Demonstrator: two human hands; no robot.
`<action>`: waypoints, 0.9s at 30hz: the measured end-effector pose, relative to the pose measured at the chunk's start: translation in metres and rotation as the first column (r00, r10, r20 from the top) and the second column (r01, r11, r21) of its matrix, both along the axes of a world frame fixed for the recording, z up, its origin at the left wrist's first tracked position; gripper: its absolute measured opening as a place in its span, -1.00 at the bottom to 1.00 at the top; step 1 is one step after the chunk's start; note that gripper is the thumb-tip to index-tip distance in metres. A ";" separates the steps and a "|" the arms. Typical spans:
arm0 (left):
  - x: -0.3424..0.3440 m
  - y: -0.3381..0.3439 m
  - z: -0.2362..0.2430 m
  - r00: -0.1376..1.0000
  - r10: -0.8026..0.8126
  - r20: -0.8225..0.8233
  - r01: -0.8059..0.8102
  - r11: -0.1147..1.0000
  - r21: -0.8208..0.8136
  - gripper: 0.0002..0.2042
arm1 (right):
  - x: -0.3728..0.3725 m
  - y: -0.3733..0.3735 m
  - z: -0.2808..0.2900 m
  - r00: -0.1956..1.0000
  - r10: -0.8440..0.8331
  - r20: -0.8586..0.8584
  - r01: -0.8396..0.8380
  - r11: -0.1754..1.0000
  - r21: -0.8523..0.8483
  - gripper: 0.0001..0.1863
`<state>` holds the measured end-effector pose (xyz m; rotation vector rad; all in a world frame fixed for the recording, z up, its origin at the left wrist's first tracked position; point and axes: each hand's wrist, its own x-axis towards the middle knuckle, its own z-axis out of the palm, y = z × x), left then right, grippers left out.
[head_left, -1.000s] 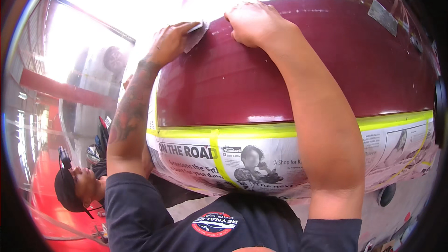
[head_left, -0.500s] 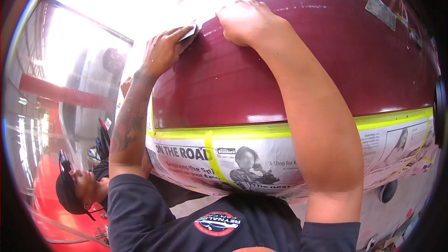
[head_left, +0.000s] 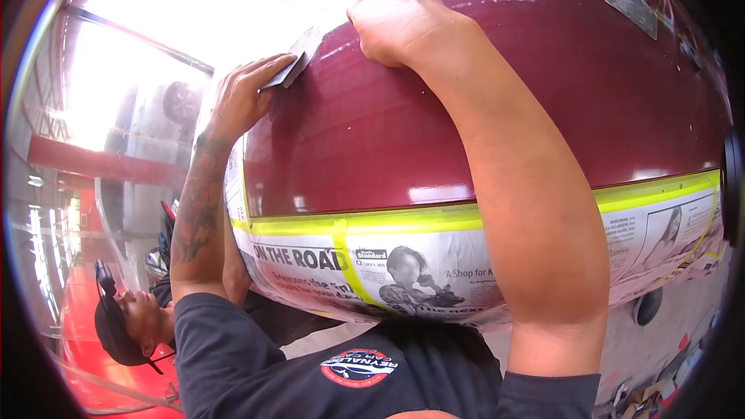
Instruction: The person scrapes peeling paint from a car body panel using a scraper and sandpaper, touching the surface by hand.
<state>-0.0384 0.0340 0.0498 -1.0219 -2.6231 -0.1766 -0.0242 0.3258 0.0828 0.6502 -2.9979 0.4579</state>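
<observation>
A glossy maroon car body panel [head_left: 466, 132] fills the middle of the view. My left hand [head_left: 240, 101] presses a small grey abrasive sheet [head_left: 291, 70] against the panel's upper left edge, fingers closed on it. My right hand [head_left: 396, 23] rests on the panel just to the right of the sheet, with its fingers curled under and nothing visible in it. A strip of yellow masking tape [head_left: 434, 217] runs along the panel's lower edge and holds newspaper [head_left: 434, 271] over the part below.
Another person in a dark cap [head_left: 116, 326] is at the lower left, above a red floor [head_left: 74, 326]. A grey tape patch [head_left: 632, 4] sticks to the panel's upper right. A pale vehicle [head_left: 167, 109] stands behind at left.
Both of my hands have slid a little to the left and up along the panel's upper edge, and the grey sheet moved with the left hand.
</observation>
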 end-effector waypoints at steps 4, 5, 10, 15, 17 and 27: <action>-0.025 0.028 0.001 1.000 -0.006 -0.026 0.006 1.000 0.020 -0.52 | -0.008 -0.006 -0.017 0.996 -0.071 -0.057 0.073 0.997 0.037 -0.66; -0.030 0.035 0.001 1.000 -0.015 -0.006 0.016 0.998 0.059 -0.55 | -0.007 -0.003 -0.023 0.983 -0.033 -0.179 0.034 0.999 0.002 -0.66; -0.034 0.030 -0.002 0.998 -0.067 -0.018 0.068 0.997 0.024 -0.56 | -0.011 0.006 -0.024 0.996 -0.015 -0.090 0.018 0.999 0.034 -0.66; -0.024 0.004 0.007 0.994 -0.085 -0.067 0.083 0.996 -0.039 -0.55 | 0.009 -0.004 0.018 0.992 -0.017 0.127 0.002 0.993 0.116 -0.66; -0.030 0.010 0.007 0.998 -0.060 -0.036 0.060 0.998 0.016 -0.56 | 0.018 -0.004 0.031 0.998 0.018 0.057 -0.020 0.999 0.041 -0.66; -0.012 0.021 -0.009 0.994 -0.008 -0.105 0.009 1.000 0.005 -0.61 | -0.016 -0.016 -0.017 0.998 -0.055 -0.014 0.057 0.986 0.157 -0.63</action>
